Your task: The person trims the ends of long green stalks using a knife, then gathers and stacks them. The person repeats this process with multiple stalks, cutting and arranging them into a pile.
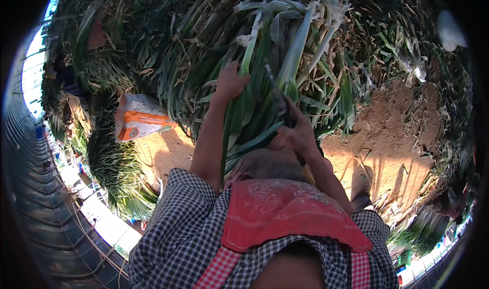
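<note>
My left hand [231, 81] is closed around a leek [248, 56], whose pale stem points away from me and whose green leaves trail back toward my lap. In my right hand [300, 130] is a dark-handled tool [280, 103], probably a knife; its far part is blurred and angles up beside the leek. Another thick leek [296, 50] lies just right of the tool, on a large heap of leeks [183, 60] in front of me. Some leaves drape over the pinkish mesh cloth [267, 161] below my hands.
A white and orange sack [141, 117] lies left of the heap. Bundled greens [114, 163] stand farther left. Bare brown soil [397, 117] and strewn leaves are on the right. A ribbed dark cover [42, 205] curves along the left edge. My red apron [286, 216] fills the lower middle.
</note>
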`<action>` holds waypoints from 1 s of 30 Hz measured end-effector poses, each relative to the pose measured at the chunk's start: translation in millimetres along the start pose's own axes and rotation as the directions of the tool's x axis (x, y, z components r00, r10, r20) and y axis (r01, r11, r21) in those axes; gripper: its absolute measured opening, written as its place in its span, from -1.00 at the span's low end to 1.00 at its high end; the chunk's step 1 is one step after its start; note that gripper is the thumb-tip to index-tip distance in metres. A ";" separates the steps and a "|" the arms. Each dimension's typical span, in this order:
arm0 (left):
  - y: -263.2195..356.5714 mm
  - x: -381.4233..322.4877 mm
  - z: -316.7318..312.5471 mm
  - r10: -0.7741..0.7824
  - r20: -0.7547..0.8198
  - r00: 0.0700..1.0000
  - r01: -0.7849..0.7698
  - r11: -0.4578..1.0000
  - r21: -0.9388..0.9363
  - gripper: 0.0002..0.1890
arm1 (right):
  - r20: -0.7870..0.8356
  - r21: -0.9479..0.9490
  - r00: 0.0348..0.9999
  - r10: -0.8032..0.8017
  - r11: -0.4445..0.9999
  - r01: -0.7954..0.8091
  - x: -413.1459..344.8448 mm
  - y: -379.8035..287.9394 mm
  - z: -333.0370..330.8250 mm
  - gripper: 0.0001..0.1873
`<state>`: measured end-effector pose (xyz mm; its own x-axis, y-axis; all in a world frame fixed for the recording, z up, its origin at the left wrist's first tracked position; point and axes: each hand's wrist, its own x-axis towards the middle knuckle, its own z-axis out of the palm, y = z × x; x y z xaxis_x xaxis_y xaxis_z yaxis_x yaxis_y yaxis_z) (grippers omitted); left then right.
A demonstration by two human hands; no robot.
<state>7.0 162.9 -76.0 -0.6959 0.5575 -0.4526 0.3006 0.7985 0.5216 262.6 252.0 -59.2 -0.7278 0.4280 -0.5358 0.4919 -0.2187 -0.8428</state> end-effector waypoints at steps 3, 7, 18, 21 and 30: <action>-23.5 -3.1 11.8 0.051 -0.098 0.994 -0.054 0.998 -0.023 -0.52 | -0.003 0.038 1.000 0.027 0.999 -0.027 -11.7 -13.1 -11.4 -0.05; -14.4 12.1 -18.5 -0.046 0.228 0.972 0.095 0.974 -0.207 -0.56 | 0.067 0.059 0.998 0.004 0.998 -0.008 -19.6 -0.5 -8.7 -0.05; -65.3 27.8 17.9 0.017 -0.192 0.981 0.018 0.983 0.180 -0.49 | 0.284 0.036 0.938 0.197 0.976 -0.216 -21.2 -30.4 10.7 -0.07; -68.6 25.3 21.7 0.027 -0.151 0.988 0.016 0.960 0.278 -0.44 | 0.224 0.021 0.968 0.115 0.992 -0.122 -15.5 -22.9 20.9 -0.07; -47.6 -0.9 10.7 0.039 0.079 0.996 -0.042 0.998 0.039 -0.46 | -0.122 -0.229 0.992 -0.014 0.973 -0.014 90.9 -40.0 20.0 -0.08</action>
<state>0.4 126.8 -108.1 -0.6298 0.6046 -0.4876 0.3547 0.7823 0.5120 167.2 282.1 -75.2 -0.6710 0.5347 -0.5137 0.5988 -0.0179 -0.8007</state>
